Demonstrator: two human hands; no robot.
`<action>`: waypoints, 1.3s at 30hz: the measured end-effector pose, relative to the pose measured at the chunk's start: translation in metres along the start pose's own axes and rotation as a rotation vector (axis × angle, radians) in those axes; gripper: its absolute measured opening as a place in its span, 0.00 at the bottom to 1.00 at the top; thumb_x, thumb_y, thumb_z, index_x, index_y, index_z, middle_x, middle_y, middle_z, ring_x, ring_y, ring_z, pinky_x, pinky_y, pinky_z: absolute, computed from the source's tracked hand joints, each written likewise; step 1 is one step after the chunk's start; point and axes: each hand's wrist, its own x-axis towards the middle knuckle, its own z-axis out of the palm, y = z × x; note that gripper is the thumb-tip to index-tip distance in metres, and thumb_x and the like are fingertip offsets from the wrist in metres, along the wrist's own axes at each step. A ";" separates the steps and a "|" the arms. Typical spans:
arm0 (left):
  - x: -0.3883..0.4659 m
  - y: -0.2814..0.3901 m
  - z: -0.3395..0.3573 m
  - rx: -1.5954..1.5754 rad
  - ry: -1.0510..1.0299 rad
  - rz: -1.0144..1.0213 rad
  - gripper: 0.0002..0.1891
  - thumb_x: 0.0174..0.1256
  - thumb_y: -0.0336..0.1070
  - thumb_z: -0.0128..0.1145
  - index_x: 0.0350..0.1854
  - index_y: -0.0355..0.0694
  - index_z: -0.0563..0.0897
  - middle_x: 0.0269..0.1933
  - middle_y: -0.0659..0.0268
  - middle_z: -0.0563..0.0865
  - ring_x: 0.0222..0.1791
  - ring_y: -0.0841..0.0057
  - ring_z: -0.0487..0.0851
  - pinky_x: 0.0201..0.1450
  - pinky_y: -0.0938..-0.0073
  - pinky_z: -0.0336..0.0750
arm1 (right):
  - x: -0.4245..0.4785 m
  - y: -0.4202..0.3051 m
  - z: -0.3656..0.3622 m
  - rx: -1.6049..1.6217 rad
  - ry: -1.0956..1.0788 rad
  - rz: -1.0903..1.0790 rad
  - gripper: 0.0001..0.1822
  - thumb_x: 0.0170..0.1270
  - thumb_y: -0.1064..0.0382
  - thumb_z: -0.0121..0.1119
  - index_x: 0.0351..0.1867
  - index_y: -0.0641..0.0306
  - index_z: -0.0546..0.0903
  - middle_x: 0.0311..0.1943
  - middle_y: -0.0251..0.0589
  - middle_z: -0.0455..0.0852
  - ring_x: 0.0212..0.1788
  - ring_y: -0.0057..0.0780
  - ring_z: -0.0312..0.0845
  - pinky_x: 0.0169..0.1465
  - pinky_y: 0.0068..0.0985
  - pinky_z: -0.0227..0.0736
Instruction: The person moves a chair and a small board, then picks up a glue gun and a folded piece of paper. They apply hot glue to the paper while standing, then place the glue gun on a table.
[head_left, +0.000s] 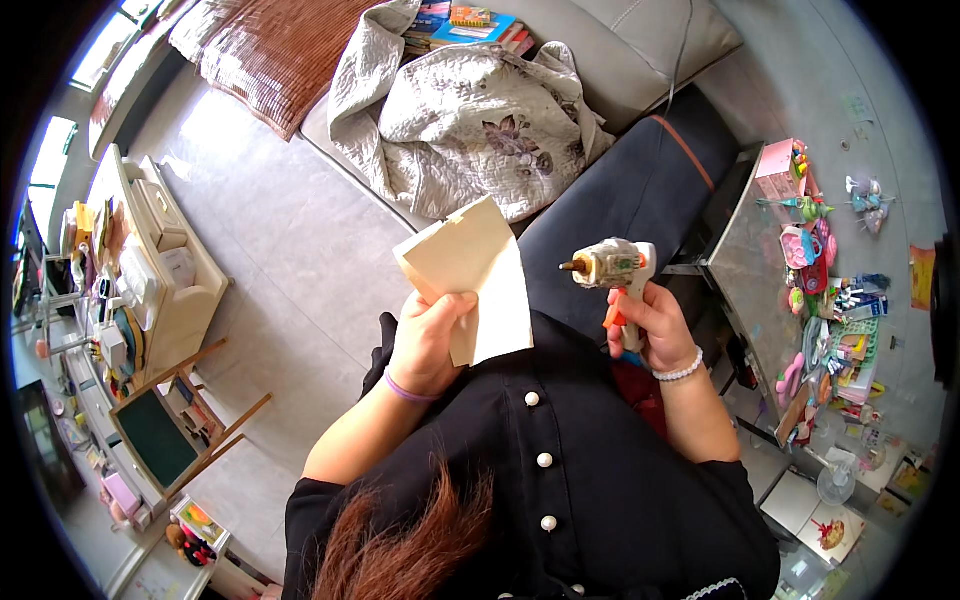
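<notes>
My left hand (426, 337) pinches a folded piece of cream paper or thin card (491, 277) near its lower left side, thumb on top. The sheet has a crease and slightly uneven edges. In my right hand (660, 326) is a hot glue gun (611, 264) with a white body, an orange trigger and a brass-coloured nozzle. The nozzle points left toward the paper, with a gap between them. Fingers wrap the handle beside the trigger; whether they press it is not clear.
Ahead is a grey sofa (645, 45) with a quilted floral cover (465, 127) and stacked books (480, 30). A dark padded bench (622, 180) lies beyond the glue gun. At right stands a table (750, 247) crowded with toys and craft things. A chalkboard easel (157, 435) stands at left.
</notes>
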 end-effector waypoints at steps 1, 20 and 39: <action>0.000 0.000 0.002 -0.006 0.009 -0.007 0.13 0.54 0.20 0.46 0.42 0.34 0.76 0.39 0.65 0.80 0.40 0.76 0.78 0.46 0.76 0.73 | 0.000 0.001 0.004 0.025 -0.024 -0.074 0.13 0.59 0.59 0.58 0.35 0.68 0.75 0.23 0.42 0.80 0.19 0.28 0.76 0.25 0.20 0.73; -0.008 0.010 -0.005 -0.209 -0.115 -0.161 0.21 0.52 0.23 0.47 0.52 0.32 0.69 0.42 0.59 0.80 0.38 0.70 0.82 0.41 0.70 0.79 | 0.022 0.006 -0.001 -1.469 0.092 -1.423 0.17 0.42 0.69 0.64 0.39 0.52 0.82 0.42 0.36 0.76 0.34 0.28 0.74 0.41 0.27 0.68; -0.003 0.000 -0.011 -0.294 -0.027 -0.142 0.17 0.59 0.25 0.48 0.52 0.34 0.69 0.45 0.61 0.80 0.37 0.78 0.80 0.35 0.82 0.76 | 0.018 0.003 0.007 -1.796 0.221 -1.611 0.13 0.50 0.69 0.60 0.38 0.50 0.82 0.39 0.28 0.77 0.34 0.24 0.72 0.44 0.27 0.67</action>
